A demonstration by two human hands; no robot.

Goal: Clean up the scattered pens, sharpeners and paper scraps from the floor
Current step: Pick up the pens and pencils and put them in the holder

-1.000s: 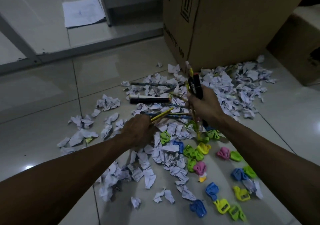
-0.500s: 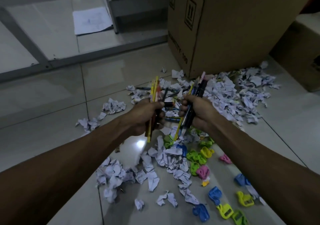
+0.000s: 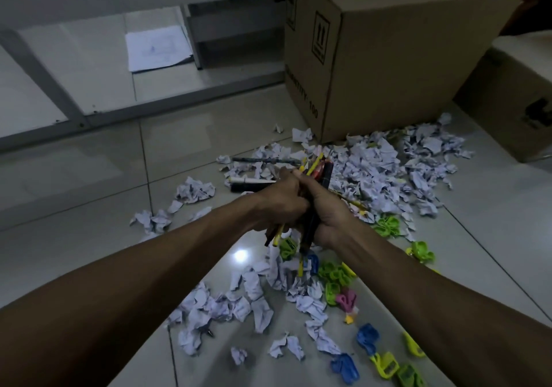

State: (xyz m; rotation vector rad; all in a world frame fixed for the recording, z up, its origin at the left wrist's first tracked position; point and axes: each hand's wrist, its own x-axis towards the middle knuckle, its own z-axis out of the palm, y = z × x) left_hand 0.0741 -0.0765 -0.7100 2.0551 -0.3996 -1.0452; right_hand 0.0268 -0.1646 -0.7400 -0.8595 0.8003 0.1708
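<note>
The pens (image 3: 317, 168) stand bunched and tilted above the floor (image 3: 89, 177), gripped by both hands pressed together: the left hand (image 3: 280, 200) and right hand (image 3: 328, 207) each curl round the bundle. Yellow, red and black tips stick out above the fists and yellow and dark ends below; the middle of the bundle is hidden by the fingers, so a count is not possible. 2 more dark pens (image 3: 254, 181) lie on the tiles just left of the hands, partly under paper scraps (image 3: 385, 171). Scraps spread from the box (image 3: 388, 58) toward the camera, and another cluster (image 3: 227, 306) lies lower left. Sharpeners (image 3: 334, 279) in green, pink, blue and yellow lie lower right, several covered by the right forearm or cut off at the frame edge. Bare tiles open to the left. The box is closed.
</note>
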